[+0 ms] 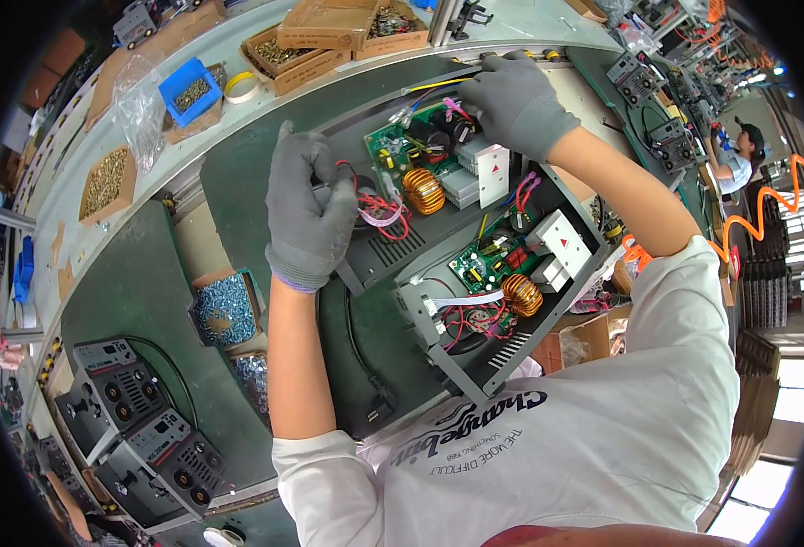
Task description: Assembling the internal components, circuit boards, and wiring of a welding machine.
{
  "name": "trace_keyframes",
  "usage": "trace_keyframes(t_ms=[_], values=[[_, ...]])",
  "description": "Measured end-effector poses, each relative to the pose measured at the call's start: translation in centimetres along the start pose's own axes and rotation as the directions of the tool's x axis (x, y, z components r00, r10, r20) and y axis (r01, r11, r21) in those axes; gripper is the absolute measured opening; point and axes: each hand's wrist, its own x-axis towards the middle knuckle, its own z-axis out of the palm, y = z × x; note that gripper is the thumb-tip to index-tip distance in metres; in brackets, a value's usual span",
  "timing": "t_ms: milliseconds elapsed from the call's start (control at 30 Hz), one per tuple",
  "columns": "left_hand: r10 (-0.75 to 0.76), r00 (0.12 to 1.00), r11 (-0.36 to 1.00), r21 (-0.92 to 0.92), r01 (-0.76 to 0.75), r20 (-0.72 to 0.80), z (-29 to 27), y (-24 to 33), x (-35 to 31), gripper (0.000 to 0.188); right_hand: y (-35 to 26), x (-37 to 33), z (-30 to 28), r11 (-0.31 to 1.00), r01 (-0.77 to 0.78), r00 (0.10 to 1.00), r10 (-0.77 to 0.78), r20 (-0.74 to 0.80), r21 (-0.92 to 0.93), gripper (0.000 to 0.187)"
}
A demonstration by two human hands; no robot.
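Observation:
Two dark grey open metal housings lie on the green work surface, circuit boards showing. In the far housing (pixel 393 255) sit a green board (pixel 386 146), a copper-wound coil (pixel 423 191) and silver heat sinks. My left hand (pixel 311 214), in a grey glove, is curled around that housing's left end, beside red and purple wires (pixel 384 217). My right hand (pixel 516 100), also gloved, has its bent fingers at the far right end, next to yellow and black wires (pixel 434 86); its fingertips are partly hidden. The near housing (pixel 502 356) stands close to my body, touched by neither hand.
Screws fill a blue bin (pixel 190 93) and several cardboard boxes (pixel 108 185) along the far side. Blue screws lie in a box (pixel 226 310) left of the housings. Finished-looking machines (pixel 160 447) stand lower left. A black cable (pixel 355 337) lies nearby. Another person (pixel 741 157) works far right.

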Motion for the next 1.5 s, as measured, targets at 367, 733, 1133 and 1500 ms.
trace_keyframes(t_ms=[367,733,1133,1500], values=[[0.108,0.994,0.994,0.006,-0.108,-0.031,0.0,-0.5,-0.2,0.021,0.1,0.8,0.0,1.000,0.025,0.999,-0.025,0.038,-0.008,0.021],[0.121,0.992,0.992,-0.020,-0.121,-0.037,0.1,-0.9,-0.2,0.023,-0.6,2.4,-1.3,0.994,-0.095,0.977,0.083,0.197,0.053,0.017],[0.120,0.992,0.992,-0.022,-0.121,-0.041,-0.1,-0.2,-0.6,0.021,-0.3,3.2,-2.9,0.981,-0.138,0.942,0.089,0.324,0.134,0.024],[0.134,0.990,0.991,-0.023,-0.136,-0.050,-0.2,-0.3,-0.9,0.022,-2.0,4.5,-4.8,0.924,-0.382,0.818,0.321,0.478,0.034,0.026]])
